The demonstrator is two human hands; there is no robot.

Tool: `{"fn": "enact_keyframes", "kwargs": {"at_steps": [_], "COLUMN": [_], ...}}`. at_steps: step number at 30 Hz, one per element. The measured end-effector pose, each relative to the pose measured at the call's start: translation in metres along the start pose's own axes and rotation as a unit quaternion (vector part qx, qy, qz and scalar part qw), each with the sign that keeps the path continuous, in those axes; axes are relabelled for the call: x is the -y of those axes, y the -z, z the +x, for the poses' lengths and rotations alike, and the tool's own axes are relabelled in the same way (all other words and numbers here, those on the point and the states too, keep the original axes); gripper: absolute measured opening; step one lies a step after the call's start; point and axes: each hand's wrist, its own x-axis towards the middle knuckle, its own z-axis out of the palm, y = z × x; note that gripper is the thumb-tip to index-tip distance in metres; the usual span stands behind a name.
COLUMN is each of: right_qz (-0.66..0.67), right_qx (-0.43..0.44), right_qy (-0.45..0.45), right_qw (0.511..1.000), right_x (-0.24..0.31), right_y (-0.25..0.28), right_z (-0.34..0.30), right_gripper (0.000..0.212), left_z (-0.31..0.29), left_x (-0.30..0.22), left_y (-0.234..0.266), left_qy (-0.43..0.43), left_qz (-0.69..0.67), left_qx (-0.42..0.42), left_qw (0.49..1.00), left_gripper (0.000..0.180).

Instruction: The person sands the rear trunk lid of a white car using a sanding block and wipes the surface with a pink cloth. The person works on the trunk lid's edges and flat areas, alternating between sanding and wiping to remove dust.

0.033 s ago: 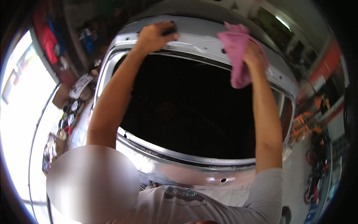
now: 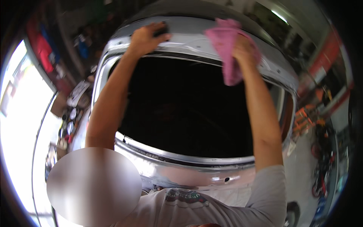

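Observation:
My left hand (image 2: 145, 41) is closed on a small dark block (image 2: 161, 31), pressed to the grey upper panel (image 2: 181, 33) of a vehicle's rear end. The block's exact kind is hard to make out behind my fingers. To the right, my right hand (image 2: 243, 48) grips a bunched pink cloth (image 2: 227, 36) against the same panel. One end of the cloth hangs down over the top edge of the dark rear window opening (image 2: 185, 109). Both arms reach up and across that opening.
Below the window lies a lower body panel (image 2: 181, 174) with a pinkish patch and a small hole. Tools and parts (image 2: 70, 123) line the floor at left, beside a bright doorway (image 2: 22, 132). Orange equipment (image 2: 305, 117) and more machinery stand at right.
The whole view has shifted slightly, so the vehicle sits further left. The pink cloth has slid a little leftward along the panel; my left hand stays at about the same spot on it.

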Motion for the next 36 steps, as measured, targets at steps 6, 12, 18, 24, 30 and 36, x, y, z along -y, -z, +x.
{"fn": "enact_keyframes", "kwargs": {"at_steps": [6,12,18,24,30,36], "right_qz": [0.094,0.024,0.039,0.068,0.075,0.076], "right_qx": [-0.139,-0.064,-0.11,-0.137,-0.154,-0.155], "right_qy": [0.055,-0.036,-0.013,-0.005,0.002,-0.021], "right_qw": [0.984,0.997,0.993,0.988,0.985,0.985], "right_x": [0.052,-0.128,-0.211,-0.231,-0.26,-0.251], "right_y": [-0.005,-0.012,-0.012,-0.019,-0.02,-0.025], "right_z": [0.003,-0.029,-0.045,-0.04,-0.046,-0.04], "right_gripper": [0.037,0.045,0.05,0.056,0.062,0.068], "left_z": [-0.002,-0.016,0.002,-0.011,0.009,-0.009], "left_x": [0.003,0.045,-0.092,-0.017,-0.094,-0.048], "left_y": [0.025,0.063,0.002,0.049,0.002,0.025], "left_qy": [-0.094,-0.045,-0.217,-0.184,-0.239,-0.249], "left_qz": [-0.033,-0.117,0.074,0.061,0.064,0.157], "left_qx": [0.052,0.125,0.116,0.133,0.118,0.066], "left_qw": [0.994,0.984,0.966,0.972,0.962,0.953], "left_gripper": [0.05,0.044,0.043,0.044,0.046,0.047]}}
